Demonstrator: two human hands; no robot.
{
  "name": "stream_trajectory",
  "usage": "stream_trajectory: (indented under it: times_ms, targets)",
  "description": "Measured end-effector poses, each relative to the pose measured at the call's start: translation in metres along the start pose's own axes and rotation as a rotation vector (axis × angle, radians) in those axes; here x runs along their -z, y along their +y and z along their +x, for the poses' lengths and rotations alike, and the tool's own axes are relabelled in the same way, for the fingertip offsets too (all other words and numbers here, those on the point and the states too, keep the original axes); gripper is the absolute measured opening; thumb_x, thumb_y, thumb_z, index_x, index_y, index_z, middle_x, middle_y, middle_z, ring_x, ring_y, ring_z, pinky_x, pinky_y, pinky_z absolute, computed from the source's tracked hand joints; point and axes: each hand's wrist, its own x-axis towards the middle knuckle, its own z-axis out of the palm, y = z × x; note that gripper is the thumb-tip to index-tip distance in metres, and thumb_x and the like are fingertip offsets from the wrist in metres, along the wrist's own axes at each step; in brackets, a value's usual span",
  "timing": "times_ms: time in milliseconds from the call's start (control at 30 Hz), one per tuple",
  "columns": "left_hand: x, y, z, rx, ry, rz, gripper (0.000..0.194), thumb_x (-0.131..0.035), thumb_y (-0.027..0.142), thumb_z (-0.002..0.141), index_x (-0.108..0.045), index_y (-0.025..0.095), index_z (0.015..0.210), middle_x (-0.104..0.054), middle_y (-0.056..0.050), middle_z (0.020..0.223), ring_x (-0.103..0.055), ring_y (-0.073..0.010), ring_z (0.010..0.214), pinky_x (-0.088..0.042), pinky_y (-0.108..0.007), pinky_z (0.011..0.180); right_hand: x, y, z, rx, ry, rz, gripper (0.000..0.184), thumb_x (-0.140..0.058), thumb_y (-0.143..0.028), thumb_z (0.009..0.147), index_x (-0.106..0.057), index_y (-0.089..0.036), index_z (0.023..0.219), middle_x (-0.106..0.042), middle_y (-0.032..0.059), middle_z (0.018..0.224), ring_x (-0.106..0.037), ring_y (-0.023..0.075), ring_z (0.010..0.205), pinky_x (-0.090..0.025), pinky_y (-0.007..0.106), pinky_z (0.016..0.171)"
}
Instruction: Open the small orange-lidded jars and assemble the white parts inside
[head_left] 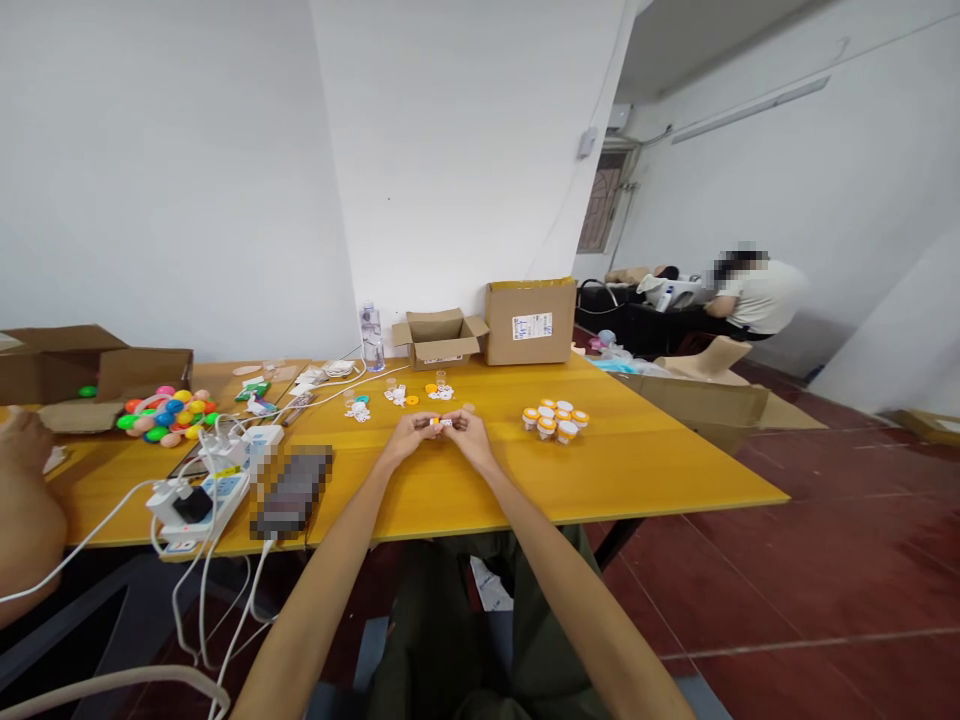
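Over the middle of the table, my left hand (409,437) and my right hand (472,438) meet with fingers closed on a small white-and-orange piece (442,422). Its exact kind is too small to make out. Just behind my right fingers a small clear cup (469,408) shows in part. Beyond my hands lie little piles of white pieces (395,396), with orange rings (431,389), a teal ring (363,399) and clear cups (440,378) among them. To the right of my right hand, several small jars with white-and-orange lids (567,431) stand grouped together.
An open carton (442,345) and a taped box (529,325) stand against the wall beside a water bottle (372,338). Leftward are a phone (294,490), power strips (217,497) with cables, and colourful balls (169,415). Another person's arm (28,500) reaches in; someone (765,292) sits far right.
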Motion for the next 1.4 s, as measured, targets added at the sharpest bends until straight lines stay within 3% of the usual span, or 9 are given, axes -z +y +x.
stream_trajectory:
  times_ms: [500, 933, 1400]
  targets:
    - [0.0014, 0.0012, 0.0003, -0.007, 0.009, 0.019, 0.047, -0.09, 0.041, 0.061, -0.075, 0.017, 0.099, -0.078, -0.008, 0.097, -0.07, -0.0213, 0.089, -0.056, -0.036, 0.086, -0.0012, -0.0019, -0.0011, 0.032, 0.012, 0.002, 0.016, -0.076, -0.034, 0.063, -0.067, -0.024, 0.072, -0.074, 0.0012, 0.073, -0.07, 0.02, 0.071, -0.059, 0.033, 0.07]
    - [0.0014, 0.0059, -0.0029, 0.001, 0.01, 0.033, 0.046, -0.088, 0.039, 0.063, -0.075, 0.017, 0.101, -0.077, -0.008, 0.096, -0.069, -0.0202, 0.087, -0.055, -0.031, 0.077, 0.0, -0.0028, -0.0006, 0.015, 0.0, 0.048, 0.022, -0.079, -0.037, 0.061, -0.067, -0.022, 0.072, -0.074, 0.0036, 0.077, -0.07, 0.0209, 0.074, -0.059, 0.035, 0.073]
    - [-0.0007, 0.0022, -0.0007, -0.028, 0.006, 0.039, 0.043, -0.089, 0.038, 0.061, -0.072, 0.018, 0.095, -0.076, -0.006, 0.094, -0.069, -0.0201, 0.088, -0.054, -0.034, 0.084, 0.0019, -0.0004, -0.0004, 0.004, 0.055, 0.056, 0.027, -0.081, -0.041, 0.059, -0.068, -0.023, 0.073, -0.075, 0.0035, 0.078, -0.071, 0.0208, 0.076, -0.058, 0.033, 0.073]
